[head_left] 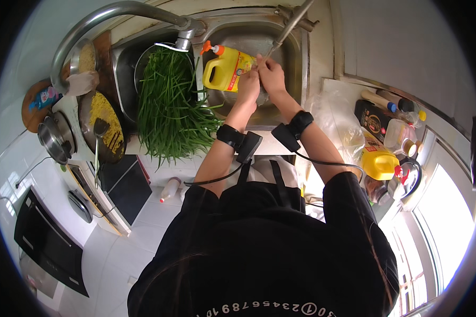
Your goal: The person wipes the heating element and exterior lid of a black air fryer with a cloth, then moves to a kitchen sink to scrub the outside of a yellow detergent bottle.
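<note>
My left hand [248,85] and my right hand [271,75] are close together over the right basin of a steel double sink [289,95], under the end of a metal faucet spout [289,25]. Water seems to run onto the fingers. Whether anything small lies between them cannot be told. Beside and partly behind my left hand, a yellow pump jug of detergent [228,69] with an orange pump lies in the basin. A large heap of long green garlic chives [170,107] fills a metal colander over the left basin and hangs past the front edge.
At left, a wok [121,148] holds yellow crumbled food and a ladle, near steel pots [55,134]. A second curved faucet [115,8] arches over the left side. Clear plastic bags [333,123], bottles and a yellow oil jug [379,160] crowd the right counter.
</note>
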The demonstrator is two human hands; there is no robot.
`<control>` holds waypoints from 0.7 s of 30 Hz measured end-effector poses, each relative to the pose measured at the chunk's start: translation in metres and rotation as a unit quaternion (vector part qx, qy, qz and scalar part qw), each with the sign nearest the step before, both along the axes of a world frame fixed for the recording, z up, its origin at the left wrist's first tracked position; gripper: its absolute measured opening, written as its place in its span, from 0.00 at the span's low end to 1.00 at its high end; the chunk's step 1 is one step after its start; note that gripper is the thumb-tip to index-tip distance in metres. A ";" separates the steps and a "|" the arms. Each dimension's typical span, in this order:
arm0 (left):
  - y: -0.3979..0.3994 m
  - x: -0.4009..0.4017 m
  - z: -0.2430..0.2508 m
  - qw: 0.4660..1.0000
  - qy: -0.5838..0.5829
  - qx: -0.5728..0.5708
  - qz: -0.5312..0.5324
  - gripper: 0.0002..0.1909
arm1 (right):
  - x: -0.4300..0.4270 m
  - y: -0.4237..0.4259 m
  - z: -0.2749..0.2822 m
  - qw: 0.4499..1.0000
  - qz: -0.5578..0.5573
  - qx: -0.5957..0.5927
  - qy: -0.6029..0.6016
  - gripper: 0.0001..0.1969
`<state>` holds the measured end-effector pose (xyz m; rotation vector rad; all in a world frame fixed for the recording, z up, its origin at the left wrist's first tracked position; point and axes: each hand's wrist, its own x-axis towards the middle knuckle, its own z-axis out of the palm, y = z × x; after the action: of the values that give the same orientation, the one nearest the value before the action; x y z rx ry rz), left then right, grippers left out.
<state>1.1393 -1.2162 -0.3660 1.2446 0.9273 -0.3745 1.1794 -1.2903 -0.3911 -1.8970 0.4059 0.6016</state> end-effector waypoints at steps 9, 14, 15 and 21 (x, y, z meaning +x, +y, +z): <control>0.001 -0.003 0.028 0.986 -0.023 -0.107 0.125 0.10 | -0.013 -0.022 -0.030 0.886 -0.120 0.331 0.301 0.22; 0.010 -0.013 0.009 0.997 0.043 -0.028 0.063 0.06 | -0.012 -0.022 -0.040 0.976 0.011 0.199 0.086 0.21; 0.010 -0.014 0.001 0.997 0.041 -0.029 0.061 0.06 | -0.013 -0.020 -0.039 0.994 0.064 0.087 -0.014 0.23; 0.005 -0.025 -0.062 0.969 -0.024 -0.143 0.198 0.17 | -0.025 0.007 0.044 0.990 0.112 -0.026 -0.083 0.21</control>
<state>1.1147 -1.2117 -0.4276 0.7791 1.0140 -0.1518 1.1544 -1.2833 -0.3471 -2.0407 0.1022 0.5784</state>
